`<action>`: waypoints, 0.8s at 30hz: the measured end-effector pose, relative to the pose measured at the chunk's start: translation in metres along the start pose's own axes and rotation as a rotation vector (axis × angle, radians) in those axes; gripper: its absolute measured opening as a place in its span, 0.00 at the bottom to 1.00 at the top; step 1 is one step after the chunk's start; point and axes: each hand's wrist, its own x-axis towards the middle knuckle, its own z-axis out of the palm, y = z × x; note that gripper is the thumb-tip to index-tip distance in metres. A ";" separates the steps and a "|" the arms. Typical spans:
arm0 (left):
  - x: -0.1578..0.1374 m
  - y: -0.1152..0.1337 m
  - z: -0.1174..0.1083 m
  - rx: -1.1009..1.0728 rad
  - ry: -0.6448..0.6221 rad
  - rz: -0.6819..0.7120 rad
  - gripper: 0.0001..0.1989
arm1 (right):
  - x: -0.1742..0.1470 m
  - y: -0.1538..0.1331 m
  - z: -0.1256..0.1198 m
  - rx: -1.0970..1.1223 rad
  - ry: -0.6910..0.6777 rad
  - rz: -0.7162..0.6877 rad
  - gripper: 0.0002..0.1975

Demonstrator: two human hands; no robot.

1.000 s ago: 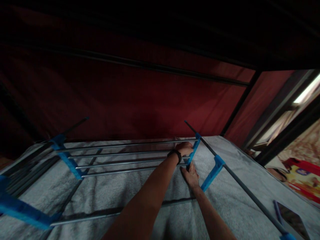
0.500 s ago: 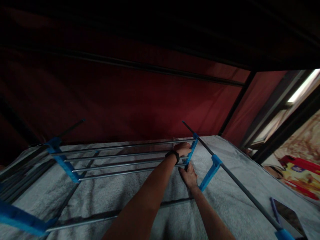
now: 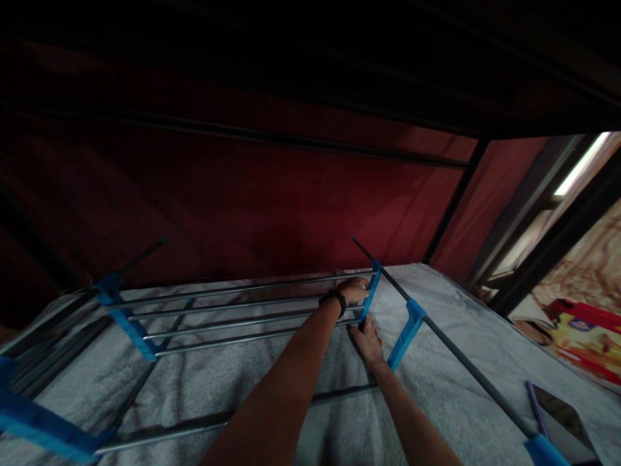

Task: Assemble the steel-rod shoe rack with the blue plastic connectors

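A rack of grey metal tubes and blue plastic brackets lies on its side on a grey blanket point(image 3: 208, 378). My left hand point(image 3: 353, 291), with a black band at the wrist, reaches over the row of parallel tubes point(image 3: 252, 315) and grips the right-hand blue bracket point(image 3: 371, 291) at their ends. Lower down, my right hand point(image 3: 367, 340) has its fingers around the bottom end of the same bracket. Another blue bracket point(image 3: 406, 333) stands just right of my right hand. My left fingertips are partly hidden behind the bracket.
Blue brackets point(image 3: 127, 320) hold the tubes' left ends, and one more lies at the lower left. A long side pole point(image 3: 478, 375) runs toward the near right. A phone point(image 3: 560, 417) and a red-and-yellow package point(image 3: 589, 336) lie right. Red fabric point(image 3: 291, 200) and dark frame bars enclose the back.
The view has shifted slightly. Both hands stay on the right-hand bracket, with hardly any movement visible.
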 end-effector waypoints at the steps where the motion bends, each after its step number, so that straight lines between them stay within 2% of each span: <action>1: -0.002 0.001 0.000 0.026 0.016 -0.008 0.16 | 0.000 0.000 0.000 -0.006 -0.002 0.000 0.39; 6: -0.021 0.006 0.009 0.186 0.138 -0.009 0.15 | -0.002 -0.004 -0.001 -0.017 -0.014 0.017 0.39; 10: -0.033 0.009 0.019 0.289 0.186 0.039 0.16 | -0.002 -0.005 -0.003 -0.002 -0.004 0.002 0.38; 15: -0.033 0.007 0.020 0.356 0.181 0.103 0.16 | -0.003 -0.005 -0.002 0.013 0.011 -0.025 0.40; 24: -0.028 0.006 0.011 0.373 0.133 0.102 0.16 | -0.003 -0.003 0.001 -0.024 0.006 -0.017 0.41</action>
